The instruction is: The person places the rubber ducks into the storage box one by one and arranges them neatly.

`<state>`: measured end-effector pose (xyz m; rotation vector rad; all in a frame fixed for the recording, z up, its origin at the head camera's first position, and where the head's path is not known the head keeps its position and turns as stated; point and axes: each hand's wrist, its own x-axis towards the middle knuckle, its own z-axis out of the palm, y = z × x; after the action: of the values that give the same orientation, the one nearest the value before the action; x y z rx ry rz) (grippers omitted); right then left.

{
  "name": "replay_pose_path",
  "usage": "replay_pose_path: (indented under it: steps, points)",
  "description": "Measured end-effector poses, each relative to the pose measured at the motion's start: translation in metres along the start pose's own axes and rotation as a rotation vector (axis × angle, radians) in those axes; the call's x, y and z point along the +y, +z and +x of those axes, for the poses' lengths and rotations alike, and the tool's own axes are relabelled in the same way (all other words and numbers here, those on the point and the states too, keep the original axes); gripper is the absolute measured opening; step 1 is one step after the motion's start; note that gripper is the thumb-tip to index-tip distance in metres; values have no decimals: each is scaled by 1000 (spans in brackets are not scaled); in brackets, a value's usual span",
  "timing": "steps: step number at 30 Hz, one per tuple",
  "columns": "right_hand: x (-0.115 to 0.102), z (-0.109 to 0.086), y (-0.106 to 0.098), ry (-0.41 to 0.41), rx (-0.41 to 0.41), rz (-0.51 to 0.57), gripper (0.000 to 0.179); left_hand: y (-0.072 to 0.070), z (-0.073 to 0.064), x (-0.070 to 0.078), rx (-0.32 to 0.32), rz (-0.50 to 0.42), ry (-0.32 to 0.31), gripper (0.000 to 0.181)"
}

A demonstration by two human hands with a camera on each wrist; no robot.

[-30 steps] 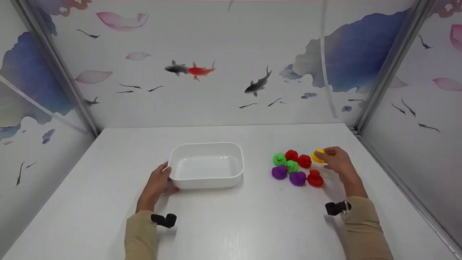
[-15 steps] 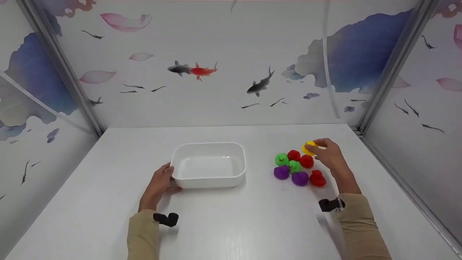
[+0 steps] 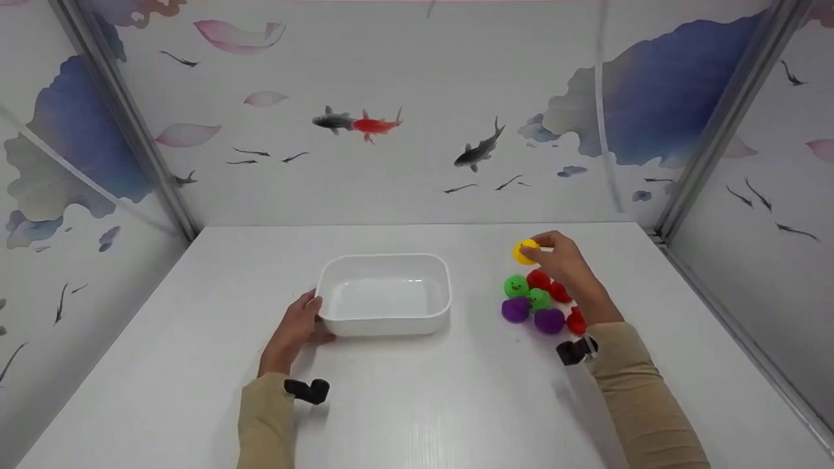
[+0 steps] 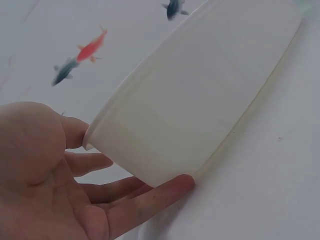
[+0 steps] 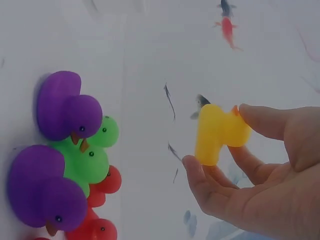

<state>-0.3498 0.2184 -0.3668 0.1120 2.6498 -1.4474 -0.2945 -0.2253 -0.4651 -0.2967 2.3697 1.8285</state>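
My right hand (image 3: pixel 565 259) pinches a yellow rubber duck (image 3: pixel 525 252) between thumb and fingers, raised behind the other ducks. The right wrist view shows this duck (image 5: pixel 220 132) with its orange beak beside the thumb tip. At the left, my left hand (image 3: pixel 296 331) holds the end of a white plastic tub (image 3: pixel 384 327). In the left wrist view, the thumb is at the tub's rim and the fingers lie along its side and lower edge. The inside of the tub (image 3: pixel 378 293) shows nothing in it.
Right of the tub, several rubber ducks sit clustered on the white table (image 3: pixel 404 397): purple ducks (image 3: pixel 549 321), green ducks (image 3: pixel 517 286) and red ducks (image 3: pixel 538 279). My right forearm partly covers the red ones. A back wall (image 3: pixel 391 189) with painted fish and side walls enclose the table.
My right hand has carried the yellow duck left and farther back, from the right of the cluster to behind it. The left hand stays on the tub; the head view has shifted slightly.
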Motion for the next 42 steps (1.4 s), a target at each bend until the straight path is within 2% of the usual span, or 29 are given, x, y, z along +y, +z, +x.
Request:
replay_pose_path:
  steps: [4, 9, 17, 22, 27, 36, 42]
  points:
    - [-16, 2, 13, -60, -32, -24, 52, 0, 0, 0, -1, 4, -19, 55]
    - [-34, 6, 29, -102, -51, -9, 45, 0, -1, 1, -12, -8, -9, 54]
    - [-55, 13, 56, -91, -105, 20, 43, 2, -4, 0, -21, -2, 3, 54]
    - [-65, 20, 77, -83, -134, 28, 46, 2, -5, 0, -15, -35, 19, 53]
    - [-75, 24, 98, -114, -161, 13, 47, 1, -5, 2, -24, -56, 36, 53]
    - [-99, 28, 134, -205, -210, -42, 41, 0, -3, 6, -19, -39, 14, 53]
    - [-105, 29, 164, -192, -263, -115, 39, 4, -5, 5, -15, -39, -8, 52]
